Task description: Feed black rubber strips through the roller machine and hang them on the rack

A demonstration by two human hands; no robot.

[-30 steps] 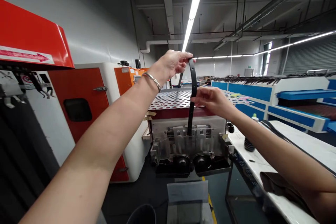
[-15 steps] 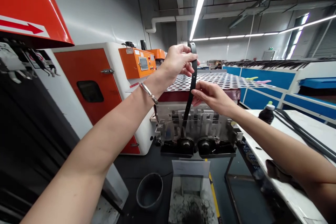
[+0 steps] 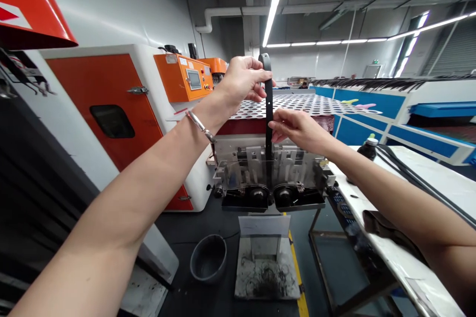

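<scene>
A black belt strap (image 3: 269, 94) with small punched holes hangs almost upright before me. My left hand (image 3: 245, 81), a silver bangle on its wrist, is closed on the strap close to its curled upper end. Lower down, the fingertips of my right hand (image 3: 293, 128) pinch its right edge. Below both hands is a machine (image 3: 238, 173) with a clear guard, and the strap runs down behind or along this guard toward the gap between two dark wheels (image 3: 258, 193). Its lower end is hidden there.
A perforated white sheet (image 3: 293, 105) lies beyond the machine. To the left stands an orange and white cabinet (image 3: 107, 94). At right, a white table (image 3: 401, 208) carries a dark bottle (image 3: 368, 149) and black straps. A bucket (image 3: 208, 258) sits on the floor.
The strap has swung from a slant to nearly vertical, its lower part moving right to the gap between the wheels. Both hands keep hold of it. My view has shifted slightly.
</scene>
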